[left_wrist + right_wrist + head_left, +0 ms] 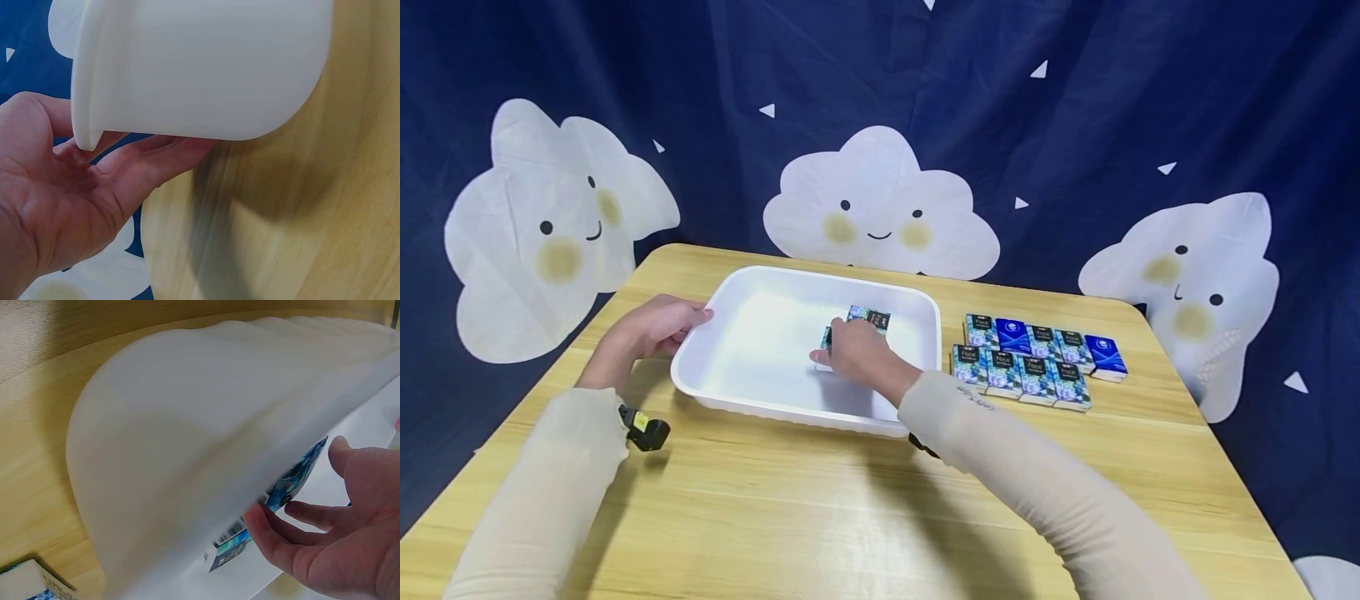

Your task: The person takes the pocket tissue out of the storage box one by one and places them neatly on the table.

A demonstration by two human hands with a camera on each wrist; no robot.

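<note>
A white plastic tray (752, 350) stands on the wooden table. My left hand (658, 327) grips its left rim, the fingers (159, 159) reaching under the tray wall in the left wrist view. Inside the tray, toward its right side, my right hand (859, 348) holds a small floral tissue pack (299, 478) between thumb and fingers, partly hidden by the hand in the head view. Another floral tissue pack (877, 318) with a black label lies in the tray just behind the fingers. In the right wrist view the tray rim covers part of both packs.
Right of the tray, two rows of tissue packs (1037, 379) lie on the table, mostly floral, with two plain blue ones (1105, 354) in the back row. A dark blue curtain (715, 75) with cloud faces hangs behind the table (760, 508). Black wrist cameras (647, 432) sit at the sleeves.
</note>
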